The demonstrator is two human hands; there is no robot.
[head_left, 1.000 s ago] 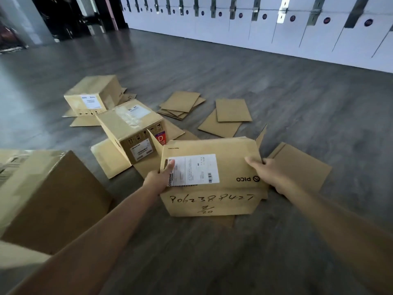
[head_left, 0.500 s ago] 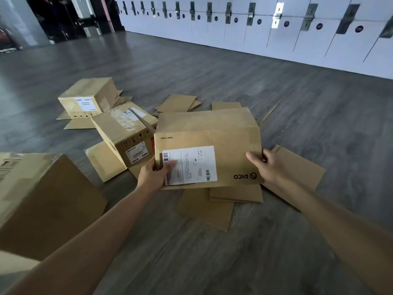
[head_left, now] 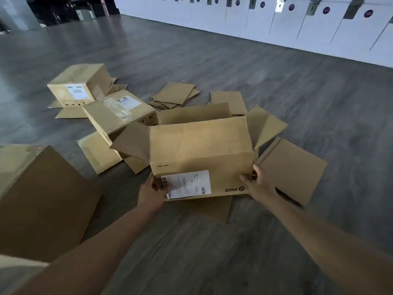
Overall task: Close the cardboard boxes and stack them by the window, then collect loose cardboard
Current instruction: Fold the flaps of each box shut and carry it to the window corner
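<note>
A cardboard box point(head_left: 200, 150) with a white shipping label and "PICO" print lies on its side in front of me, its flaps splayed open toward the far side. My left hand point(head_left: 154, 191) grips its near left corner, thumb on the label. My right hand point(head_left: 258, 185) grips the near right corner. Two smaller labelled boxes sit on the floor to the left: a taped box point(head_left: 119, 116) and a farther box point(head_left: 78, 84). Loose cardboard sheets point(head_left: 174, 94) lie beyond, a large flat sheet point(head_left: 293, 169) lies at the right, and another sheet point(head_left: 214, 209) lies under the box.
A big closed box point(head_left: 40, 194) stands close at my left. A wall of white lockers point(head_left: 276, 24) runs along the far right. Grey wood floor point(head_left: 212, 256) stretches in front and behind the boxes. More flat cardboard point(head_left: 97, 152) lies under the taped box.
The box in my hands has tipped away from me, so its broad side now faces up and its open flaps show at the far end. Both hands kept their hold on the near corners.
</note>
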